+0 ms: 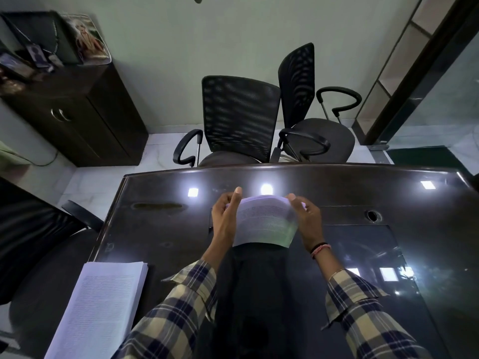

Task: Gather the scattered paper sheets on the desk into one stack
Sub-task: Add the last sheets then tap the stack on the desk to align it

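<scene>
A bundle of printed paper sheets (pixel 264 221) is held upright above the middle of the dark glossy desk (pixel 160 229), its top edge bowed. My left hand (pixel 224 218) grips the bundle's left side, thumb up near the top corner. My right hand (pixel 307 221) grips the right side the same way. A thick stack of printed sheets (pixel 101 307) lies flat at the desk's near left corner, partly overhanging the edge, apart from both hands.
Two black mesh office chairs (pixel 238 117) (pixel 308 104) stand beyond the desk's far edge. A dark cabinet (pixel 77 115) with framed pictures stands at the left wall. A cable hole (pixel 372 215) is in the desk at right. Another chair (pixel 39 229) sits at my left.
</scene>
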{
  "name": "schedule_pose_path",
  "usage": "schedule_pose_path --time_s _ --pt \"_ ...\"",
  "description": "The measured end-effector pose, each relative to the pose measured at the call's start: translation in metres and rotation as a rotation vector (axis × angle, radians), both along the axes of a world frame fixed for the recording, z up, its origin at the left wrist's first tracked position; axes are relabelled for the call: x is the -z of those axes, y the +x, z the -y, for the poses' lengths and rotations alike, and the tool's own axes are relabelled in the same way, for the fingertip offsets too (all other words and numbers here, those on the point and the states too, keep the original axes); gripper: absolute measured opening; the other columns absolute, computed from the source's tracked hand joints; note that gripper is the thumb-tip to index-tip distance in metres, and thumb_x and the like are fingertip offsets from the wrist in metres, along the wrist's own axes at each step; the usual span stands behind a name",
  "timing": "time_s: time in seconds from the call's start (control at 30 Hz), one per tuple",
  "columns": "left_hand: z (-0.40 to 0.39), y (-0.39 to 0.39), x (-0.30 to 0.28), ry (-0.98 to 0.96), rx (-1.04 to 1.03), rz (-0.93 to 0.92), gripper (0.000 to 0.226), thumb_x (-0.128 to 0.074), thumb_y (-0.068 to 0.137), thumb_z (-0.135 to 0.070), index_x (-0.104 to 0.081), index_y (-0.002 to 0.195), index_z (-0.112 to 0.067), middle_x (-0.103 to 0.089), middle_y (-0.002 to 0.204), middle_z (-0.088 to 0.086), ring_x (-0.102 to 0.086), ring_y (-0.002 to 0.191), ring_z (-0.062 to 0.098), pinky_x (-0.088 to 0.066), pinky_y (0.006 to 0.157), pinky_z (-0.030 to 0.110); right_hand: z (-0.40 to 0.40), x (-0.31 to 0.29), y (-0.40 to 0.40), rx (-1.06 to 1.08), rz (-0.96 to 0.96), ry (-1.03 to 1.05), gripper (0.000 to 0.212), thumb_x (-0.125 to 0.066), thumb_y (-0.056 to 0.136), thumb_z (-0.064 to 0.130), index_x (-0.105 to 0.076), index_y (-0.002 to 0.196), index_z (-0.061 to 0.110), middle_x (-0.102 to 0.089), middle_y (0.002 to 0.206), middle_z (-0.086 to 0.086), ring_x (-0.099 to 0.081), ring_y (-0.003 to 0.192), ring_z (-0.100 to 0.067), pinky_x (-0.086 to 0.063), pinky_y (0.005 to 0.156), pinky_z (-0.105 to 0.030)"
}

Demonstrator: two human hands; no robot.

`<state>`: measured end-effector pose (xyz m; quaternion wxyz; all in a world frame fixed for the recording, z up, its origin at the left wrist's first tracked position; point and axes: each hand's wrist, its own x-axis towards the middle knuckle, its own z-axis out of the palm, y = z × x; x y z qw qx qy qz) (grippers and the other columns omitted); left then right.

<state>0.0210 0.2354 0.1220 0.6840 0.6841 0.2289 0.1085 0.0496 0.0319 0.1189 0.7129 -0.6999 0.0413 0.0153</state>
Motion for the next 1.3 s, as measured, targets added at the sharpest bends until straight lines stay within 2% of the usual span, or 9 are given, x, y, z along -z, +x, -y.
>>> schedule_pose_path --time_s 0.23,0.37,0.47,0.57,0.67,0.8,0.87,1.17,1.3 --pt "-0.011 -0.012 0.014 0.023 0.185 -0.071 0.034 -0.077 0.086 -0.048 -0.071 0.102 -0.018 -0.069 0.087 -0.013 -0.065 0.08 0.003 -0.052 0.068 0.018 0.011 0.017 -0.004 -0.117 -0.025 -0.069 0.014 -0.078 0.09 0.022 -0.079 0.101 0.013 -0.078 0.095 0.001 -0.069 0.085 -0.008 -0.057 0.074 -0.027" --pt "-0.015 -0.027 0.029 0.269 0.289 -0.307 0.032 -0.084 0.083 -0.024 -0.074 0.112 -0.016 -0.076 0.099 0.002 -0.072 0.091 0.021 -0.061 0.079 0.04 0.016 0.034 -0.008 -0.157 -0.078 -0.112 0.019 -0.08 0.088 0.012 -0.078 0.106 0.017 -0.079 0.1 -0.002 -0.072 0.092 -0.016 -0.06 0.085 -0.039" --pt "-0.019 -0.026 0.025 0.427 0.282 -0.382 0.02 -0.079 0.089 -0.023 -0.07 0.1 -0.007 -0.07 0.09 0.005 -0.068 0.082 0.025 -0.059 0.067 0.035 0.023 0.029 0.0 -0.176 -0.071 -0.195 0.026 -0.088 0.08 0.018 -0.076 0.103 0.022 -0.077 0.096 0.004 -0.071 0.092 -0.02 -0.061 0.077 -0.032" --pt "-0.023 -0.017 0.011 0.684 0.397 -0.288 0.014 -0.07 0.095 -0.02 -0.071 0.09 -0.007 -0.065 0.079 0.0 -0.061 0.067 0.018 -0.043 0.056 0.02 0.033 0.016 0.018 -0.187 0.14 -0.438 0.058 -0.095 0.07 0.03 -0.066 0.12 0.03 -0.067 0.125 0.01 -0.06 0.119 -0.011 -0.051 0.099 -0.024" --pt "-0.02 -0.008 -0.003 0.932 0.58 -0.153 0.012 -0.065 0.091 -0.013 -0.076 0.089 -0.01 -0.072 0.082 0.001 -0.062 0.07 0.018 -0.048 0.061 0.029 0.027 0.005 0.037 -0.335 0.457 -0.681 0.071 -0.094 0.07 0.03 -0.061 0.133 0.024 -0.056 0.142 0.006 -0.042 0.141 -0.012 -0.027 0.119 -0.02" --pt "-0.011 0.0 -0.02 0.998 0.657 -0.109 0.012 -0.066 0.094 -0.019 -0.076 0.095 -0.011 -0.07 0.084 0.002 -0.06 0.069 0.018 -0.048 0.061 0.029 0.001 -0.007 0.034 -0.604 0.347 -0.666 0.018 -0.077 0.086 0.032 -0.078 0.099 0.019 -0.075 0.093 0.0 -0.07 0.087 -0.016 -0.057 0.08 -0.034" --pt "-0.02 -0.001 -0.015 0.972 0.67 -0.196 0.016 -0.066 0.093 -0.028 -0.076 0.1 -0.017 -0.072 0.091 0.0 -0.063 0.074 0.019 -0.053 0.065 0.032 0.002 -0.002 0.029 -0.486 0.202 -0.528 0.006 -0.077 0.089 0.023 -0.078 0.084 0.021 -0.072 0.073 0.007 -0.064 0.068 -0.008 -0.052 0.063 -0.03" --pt "-0.048 -0.024 0.019 1.267 0.675 -0.32 0.01 -0.059 0.1 -0.025 -0.064 0.098 -0.016 -0.068 0.097 0.003 -0.07 0.083 0.025 -0.053 0.071 0.035 0.03 0.066 -0.018 -0.215 -0.148 -0.177 0.018 -0.085 0.081 0.009 -0.08 0.098 0.011 -0.077 0.093 -0.013 -0.069 0.085 -0.019 -0.056 0.073 -0.034" --pt "-0.039 -0.027 0.022 1.306 0.701 -0.34 0.012 -0.055 0.1 -0.021 -0.064 0.103 -0.014 -0.07 0.106 0.009 -0.069 0.091 0.031 -0.049 0.074 0.038 0.016 0.063 -0.029 -0.131 -0.211 -0.089 0.031 -0.078 0.087 0.041 -0.079 0.087 0.01 -0.072 0.081 -0.008 -0.062 0.076 -0.015 -0.048 0.069 -0.033"
